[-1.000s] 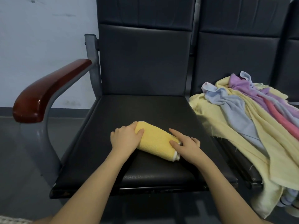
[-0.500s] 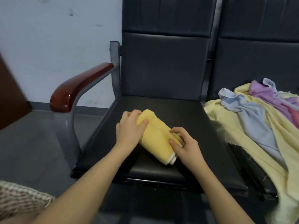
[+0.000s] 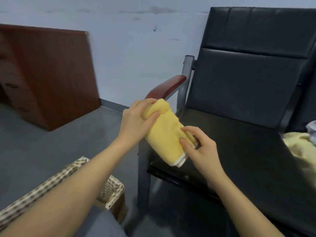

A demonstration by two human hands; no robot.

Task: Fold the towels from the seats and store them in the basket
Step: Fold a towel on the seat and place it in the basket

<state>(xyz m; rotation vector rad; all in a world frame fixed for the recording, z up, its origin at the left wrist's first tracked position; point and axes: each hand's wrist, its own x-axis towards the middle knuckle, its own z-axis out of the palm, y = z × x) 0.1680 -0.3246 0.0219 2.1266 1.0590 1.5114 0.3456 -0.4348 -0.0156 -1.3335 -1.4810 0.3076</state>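
Note:
A folded yellow towel (image 3: 166, 134) with a white hem hangs in the air over the left front corner of the black seat (image 3: 239, 142). My left hand (image 3: 136, 120) grips its far end, thumb on top. My right hand (image 3: 200, 149) pinches its near end at the hem. A woven checked basket (image 3: 109, 190) stands on the floor at the lower left, partly hidden by my left forearm. The edge of a pile of unfolded towels (image 3: 301, 147), pale yellow and light blue, shows at the right on the neighbouring seat.
The seat's red-brown armrest (image 3: 165, 88) on a grey metal frame (image 3: 184, 89) stands just behind the towel. A brown wooden cabinet (image 3: 47, 74) is against the wall at the left. Grey floor (image 3: 51, 142) lies between cabinet and basket.
Both hands lifted the folded yellow towel off the seat and carried it left. The view swung left, bringing the basket and cabinet in and most of the towel pile out.

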